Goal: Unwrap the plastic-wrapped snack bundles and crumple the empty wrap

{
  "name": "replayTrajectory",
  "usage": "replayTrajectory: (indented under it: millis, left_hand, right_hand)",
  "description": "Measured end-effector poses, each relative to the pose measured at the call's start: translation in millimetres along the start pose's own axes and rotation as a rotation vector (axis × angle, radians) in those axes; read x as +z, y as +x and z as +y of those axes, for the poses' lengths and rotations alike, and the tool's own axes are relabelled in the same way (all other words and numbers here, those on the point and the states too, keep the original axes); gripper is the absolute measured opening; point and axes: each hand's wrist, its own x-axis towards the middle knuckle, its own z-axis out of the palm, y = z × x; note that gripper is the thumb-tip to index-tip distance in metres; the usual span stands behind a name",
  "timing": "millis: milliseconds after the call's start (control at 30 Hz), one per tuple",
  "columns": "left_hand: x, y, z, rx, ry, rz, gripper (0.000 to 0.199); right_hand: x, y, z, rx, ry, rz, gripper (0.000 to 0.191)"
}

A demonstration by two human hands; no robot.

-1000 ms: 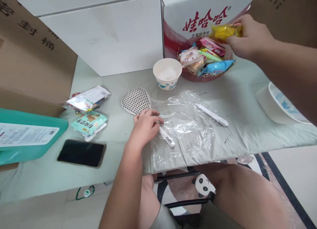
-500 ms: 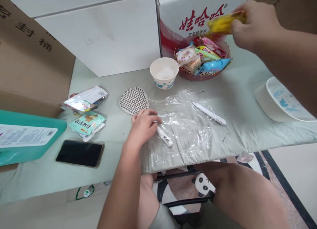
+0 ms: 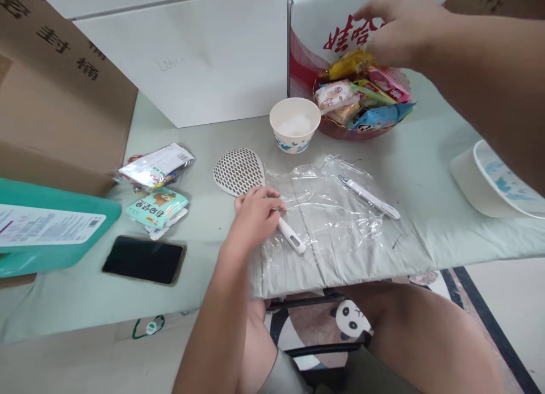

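A white skimmer (image 3: 239,171) with a perforated oval head lies on the table, its handle running under my left hand (image 3: 259,213). The fingers of that hand are curled round the handle. Clear plastic wrap (image 3: 327,212) is spread beside it, with a white utility knife (image 3: 370,197) resting on top. My right hand (image 3: 404,28) is over the red glass bowl (image 3: 344,131), its fingers apart and partly blurred. Right below it a yellow snack packet (image 3: 349,65) lies on the other packets in the bowl.
A paper cup (image 3: 294,127) stands beside the bowl. To the left are snack packets (image 3: 156,208), a phone (image 3: 143,260), a green jug (image 3: 55,229) and a cardboard box (image 3: 55,110). A white tub (image 3: 472,178) is at the right; white boxes (image 3: 183,70) line the back.
My right hand has moved left and let go of the yellow snack packet, which now rests in the bowl. My left hand stays on the skimmer. The view has shifted slightly.
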Motion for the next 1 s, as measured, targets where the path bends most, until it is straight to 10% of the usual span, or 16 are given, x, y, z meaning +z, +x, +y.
replayTrajectory:
  millis: [67,167,300,433,600,800,900,1000]
  left_hand:
    - [-0.8,-0.2,1.1,0.003,-0.010,0.005,0.035]
    - [-1.8,-2.2,3.9,0.028,-0.022,0.020,0.031]
    - [-2.3,-8.2,7.3,0.046,-0.010,0.021,0.025]
    - [1.5,-14.2,7.9,0.053,0.027,-0.003,0.022]
    - [8.7,-16.2,6.7,0.078,0.017,0.043,0.025]
    - [2.3,-6.9,-7.2,0.154,-0.249,0.293,0.021]
    - [-3.8,-2.4,-15.3,0.165,-0.365,0.465,0.016]
    - [-6.8,-2.4,-17.2,0.093,-0.592,0.353,0.018]
  right_hand:
    - [-3.6,-30.3,-25.8,0.183,-0.139,0.030,0.059]
    - [5.5,-106.3,-69.0,0.016,-0.060,0.147,0.045]
    - [42.5,-222.9,-104.3,-0.283,0.106,-0.107,0.038]
    - [88.0,-291.4,-109.1,-0.244,-0.015,-0.173,0.047]
    - [120.5,-300.8,-91.5,-0.188,-0.028,0.030,0.017]
    - [107.6,-293.4,-91.7,-0.162,0.344,0.215,0.017]
    - [97.3,-297.9,-91.9,-0.158,0.582,0.192,0.018]
    - [93.4,-303.4,-88.8,-0.101,0.746,0.120,0.016]
